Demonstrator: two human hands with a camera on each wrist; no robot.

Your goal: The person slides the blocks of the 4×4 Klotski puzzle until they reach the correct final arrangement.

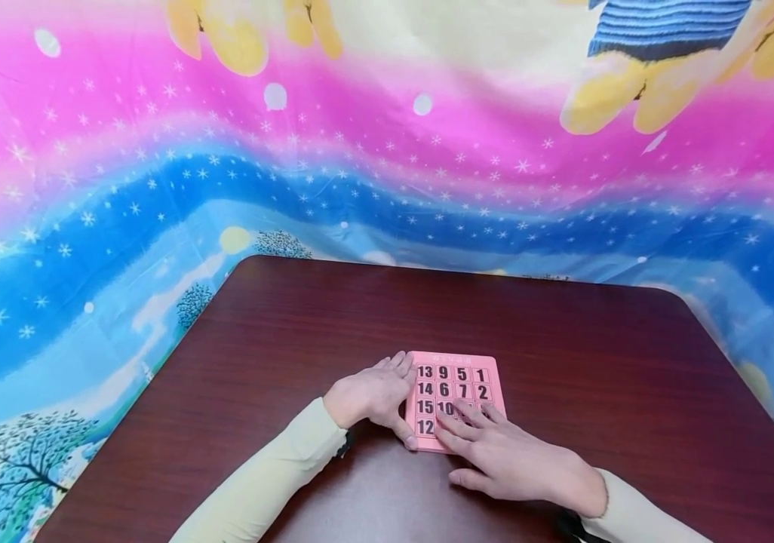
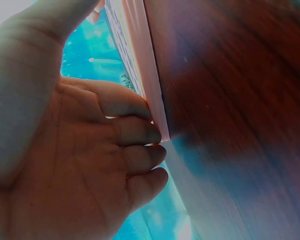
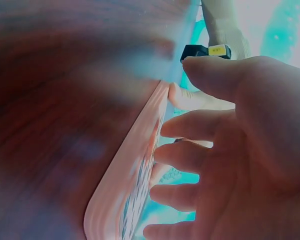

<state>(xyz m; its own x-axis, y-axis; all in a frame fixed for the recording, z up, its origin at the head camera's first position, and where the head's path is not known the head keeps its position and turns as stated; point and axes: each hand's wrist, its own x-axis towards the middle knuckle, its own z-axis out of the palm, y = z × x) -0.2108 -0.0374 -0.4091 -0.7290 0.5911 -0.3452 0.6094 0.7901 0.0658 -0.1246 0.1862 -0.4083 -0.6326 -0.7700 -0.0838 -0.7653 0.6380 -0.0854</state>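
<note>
A pink number slide puzzle (image 1: 463, 364) lies flat on the table, its black-numbered tiles in rows. Along its left edge rests my left hand (image 1: 376, 394), with the fingertips near the upper left and the thumb touching the lower left corner. In the left wrist view, the left hand's fingers (image 2: 140, 131) meet the puzzle's side. My right hand (image 1: 519, 456) spreads over the lower right tiles and hides several of them. Its fingertips touch or hover just above the tiles; the right wrist view shows these fingers (image 3: 182, 156) extended beside the puzzle's face (image 3: 140, 187).
The puzzle lies on a dark brown wooden table (image 1: 333, 317) with rounded far corners. A colourful cloth (image 1: 387, 151) with snowflake and tree prints hangs behind and around the table. Pale sleeves (image 1: 278, 460) cover both forearms.
</note>
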